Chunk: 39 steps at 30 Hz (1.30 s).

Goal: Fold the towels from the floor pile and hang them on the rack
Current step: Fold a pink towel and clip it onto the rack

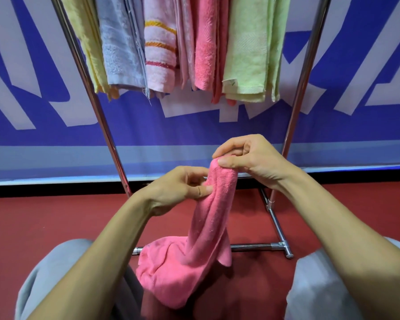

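1 rack point(303, 88), w/ 6 hung towels point(247, 54) on it, as far as I can count. In front of rack & lower: 1 pink towel point(194, 250), bunched, tail sagging by rack's base bar point(252, 245). Risk: it's twisted, so fold prob. goes crooked, or tail snags the bar. 2 hands: left hand point(183, 188) & right hand point(247, 158) each pinch its top end.

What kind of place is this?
Probably an indoor hall or staged work area rather than a home: red floor, a big blue-and-white banner along the wall, and a metal rack hung with towels.
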Available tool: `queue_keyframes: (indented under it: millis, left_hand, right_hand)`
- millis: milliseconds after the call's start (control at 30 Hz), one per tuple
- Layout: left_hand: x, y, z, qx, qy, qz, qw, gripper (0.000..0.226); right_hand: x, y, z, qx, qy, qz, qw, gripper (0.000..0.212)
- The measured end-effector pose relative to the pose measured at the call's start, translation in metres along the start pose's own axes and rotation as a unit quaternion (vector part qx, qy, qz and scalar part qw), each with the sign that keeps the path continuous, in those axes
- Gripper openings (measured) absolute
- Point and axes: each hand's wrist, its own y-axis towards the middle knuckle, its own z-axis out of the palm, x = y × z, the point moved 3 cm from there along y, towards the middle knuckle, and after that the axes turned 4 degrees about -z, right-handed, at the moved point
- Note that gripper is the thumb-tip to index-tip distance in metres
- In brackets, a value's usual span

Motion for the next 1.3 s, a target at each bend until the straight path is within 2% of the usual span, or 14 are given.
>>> queue_keyframes:
  millis: [67, 167, 300, 400, 500, 667, 767, 900, 1033, 1100, 1167, 1233, 1300]
  left_hand:
    - [0.0, 0.0, 0.003, 0.007, 0.013, -0.001, 1.0, 0.02]
    - [-0.002, 0.001, 0.001, -0.063, 0.018, 0.001, 0.998, 0.005]
    - [0.0, 0.003, -0.008, -0.164, 0.04, 0.014, 0.986, 0.016]
    - [0.002, 0.003, -0.011, -0.193, 0.083, 0.024, 0.977, 0.023]
    - [-0.004, 0.002, -0.005, -0.163, 0.053, 0.04, 0.984, 0.021]
    - [-0.01, 0.002, 0.002, -0.097, 0.006, 0.067, 0.993, 0.006]
    - [-0.006, 0.003, 0.0, -0.067, 0.021, 0.051, 0.996, 0.007]
    - [0.004, 0.006, 0.0, -0.061, 0.079, 0.017, 0.995, 0.007]
    - [0.013, 0.007, -0.005, -0.066, 0.151, -0.017, 0.986, 0.008]
    - [0.016, 0.008, -0.005, -0.052, 0.252, -0.034, 0.966, 0.012]
    - [0.018, 0.008, -0.005, -0.051, 0.363, -0.054, 0.929, 0.02]
    - [0.019, 0.009, -0.008, -0.069, 0.403, -0.073, 0.91, 0.022]
    - [0.018, 0.008, -0.011, -0.098, 0.394, -0.086, 0.91, 0.026]
  right_hand:
    - [-0.001, -0.001, -0.002, -0.009, -0.006, 0.011, 1.0, 0.015]
    - [-0.004, -0.001, -0.009, -0.056, -0.01, 0.023, 0.998, 0.015]
    - [-0.007, 0.0, -0.012, -0.102, -0.051, 0.028, 0.993, 0.014]
    - [-0.009, 0.001, -0.011, -0.122, -0.112, 0.016, 0.986, 0.014]
    - [-0.008, 0.001, -0.013, -0.156, -0.142, -0.004, 0.978, 0.017]
    - [0.0, 0.0, -0.017, -0.204, -0.05, -0.008, 0.978, 0.023]
    - [-0.001, 0.0, -0.022, -0.227, -0.014, 0.007, 0.974, 0.026]
    - [-0.002, 0.0, -0.029, -0.275, 0.038, 0.021, 0.96, 0.025]
    - [-0.001, -0.003, -0.038, -0.347, 0.107, 0.035, 0.931, 0.022]
    - [-0.001, -0.005, -0.044, -0.378, 0.128, 0.042, 0.916, 0.021]
    - [-0.003, -0.006, -0.049, -0.4, 0.134, 0.048, 0.906, 0.019]
    - [-0.005, -0.006, -0.053, -0.417, 0.112, 0.047, 0.901, 0.015]
    - [-0.009, -0.005, -0.057, -0.43, 0.054, 0.045, 0.9, 0.014]
